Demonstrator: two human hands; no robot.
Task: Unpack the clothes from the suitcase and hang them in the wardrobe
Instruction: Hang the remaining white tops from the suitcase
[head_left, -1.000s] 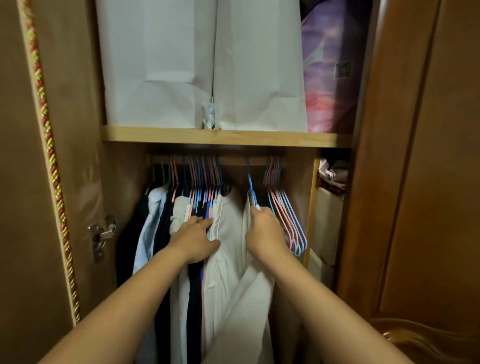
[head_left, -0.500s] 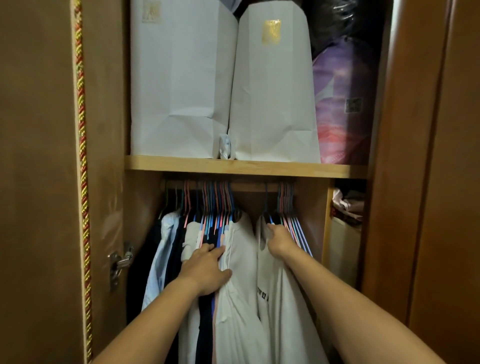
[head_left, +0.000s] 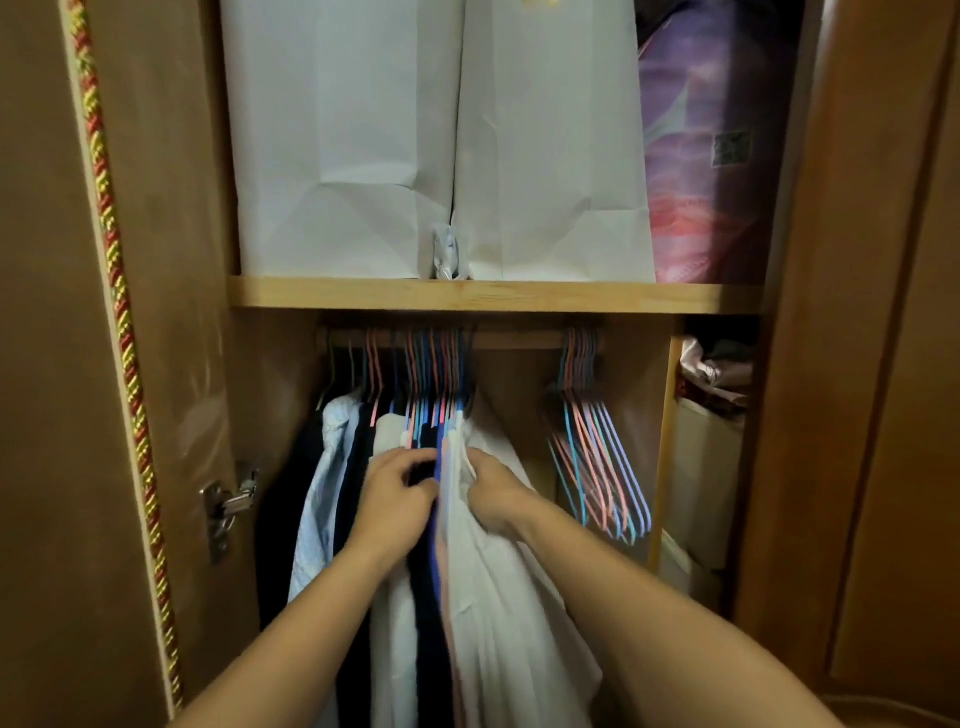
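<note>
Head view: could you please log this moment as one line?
left hand: on dark hung clothes | right hand: grips white hung shirt | empty pink-blue hangers: right of shirt

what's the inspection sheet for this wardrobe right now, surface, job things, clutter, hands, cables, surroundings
surface: wooden shelf above a hanging rail.
job's things: white garment at the right end of the hung clothes; bare hangers bunched further right.
clutter: two white paper bags and a purple bag on the shelf.
hands: left hand on the hung clothes; right hand grips the white garment.
cables: nothing seen.
surroundings: open door with twisted cord trim, hinge, side compartment holding folded items.
</note>
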